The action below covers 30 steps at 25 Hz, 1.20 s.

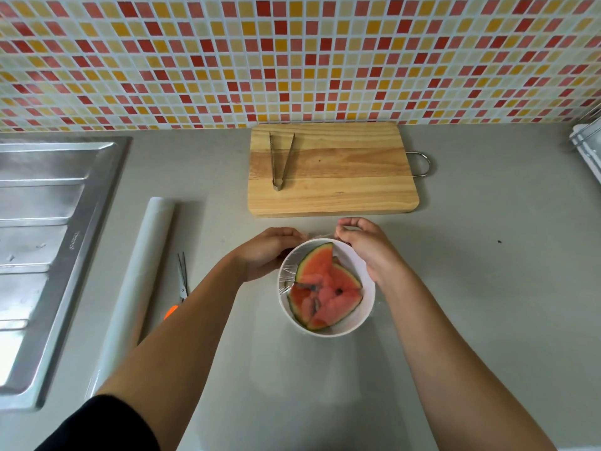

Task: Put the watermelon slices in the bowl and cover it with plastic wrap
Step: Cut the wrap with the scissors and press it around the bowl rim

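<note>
Bowl (356,323) on counter (487,288) between my hands, watermelon slices (325,288) inside under plastic wrap (320,236). My left hand (266,252) at far-left rim, fingers curled on wrap edge. My right hand (367,249) at far-right rim, pinching wrap just beyond bowl.

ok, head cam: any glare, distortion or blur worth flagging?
Head view: wide-angle distortion bows the rows of the tiled wall; glare streaks on the plastic wrap at the left rim of the bowl; dull sheen on the sink; light soft, shadows faint.
</note>
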Available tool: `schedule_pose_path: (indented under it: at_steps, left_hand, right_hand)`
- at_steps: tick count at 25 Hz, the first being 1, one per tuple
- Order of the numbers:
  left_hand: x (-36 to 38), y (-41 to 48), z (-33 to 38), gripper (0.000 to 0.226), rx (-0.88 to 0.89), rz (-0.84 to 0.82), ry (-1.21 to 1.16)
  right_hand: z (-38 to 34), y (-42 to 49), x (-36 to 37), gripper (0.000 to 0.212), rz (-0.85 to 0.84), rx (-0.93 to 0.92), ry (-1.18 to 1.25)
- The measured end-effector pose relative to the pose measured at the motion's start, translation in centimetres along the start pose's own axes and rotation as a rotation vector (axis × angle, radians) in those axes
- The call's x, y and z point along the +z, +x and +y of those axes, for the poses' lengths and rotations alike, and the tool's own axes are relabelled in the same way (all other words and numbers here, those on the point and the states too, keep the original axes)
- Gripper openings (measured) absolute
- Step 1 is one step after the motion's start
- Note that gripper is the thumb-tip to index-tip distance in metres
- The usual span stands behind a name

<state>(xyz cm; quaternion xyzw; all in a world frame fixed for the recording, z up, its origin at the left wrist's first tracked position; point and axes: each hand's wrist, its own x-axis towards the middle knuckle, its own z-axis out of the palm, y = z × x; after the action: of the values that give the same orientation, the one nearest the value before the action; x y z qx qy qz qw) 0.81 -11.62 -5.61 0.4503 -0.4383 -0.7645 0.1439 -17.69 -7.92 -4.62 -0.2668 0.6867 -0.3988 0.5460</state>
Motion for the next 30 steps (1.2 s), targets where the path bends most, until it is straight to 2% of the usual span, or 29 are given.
schedule_pose_path:
  at_steps: [3,6,8,12,14,17,23,30]
  left_hand:
    - [0.2,-0.3,0.0,0.019,0.067,0.052,0.024]
    - [1.0,-0.2,-0.1,0.022,0.175,0.219,0.182]
    - [1.4,-0.2,-0.1,0.023,0.195,0.268,0.164]
    - [0.5,-1.3,0.1,0.048,-0.017,0.002,-0.074]
    - [-0.1,-1.9,-0.1,0.039,-0.047,-0.027,-0.059]
    - [-0.1,-2.3,-0.6,0.02,0.028,0.092,-0.058]
    - [1.6,-2.2,-1.5,0.021,0.229,0.393,0.189]
    - [2.4,-2.4,-2.6,0.02,0.328,0.359,0.061]
  right_hand:
    - [0.0,0.0,0.1,0.009,0.007,-0.018,-0.028]
    - [0.1,-0.2,0.3,0.009,-0.014,-0.043,-0.052]
    - [0.1,-0.2,0.3,0.008,-0.024,-0.049,-0.051]
    - [0.0,-0.1,0.1,0.008,-0.023,-0.058,-0.064]
    - [-0.1,-0.2,0.1,0.008,-0.018,-0.068,-0.077]
    - [-0.1,-0.2,0.3,0.007,-0.011,-0.073,-0.081]
    - [0.1,-0.5,0.5,0.009,-0.004,-0.098,-0.069]
    - [0.3,-0.4,0.5,0.008,0.005,-0.108,-0.077]
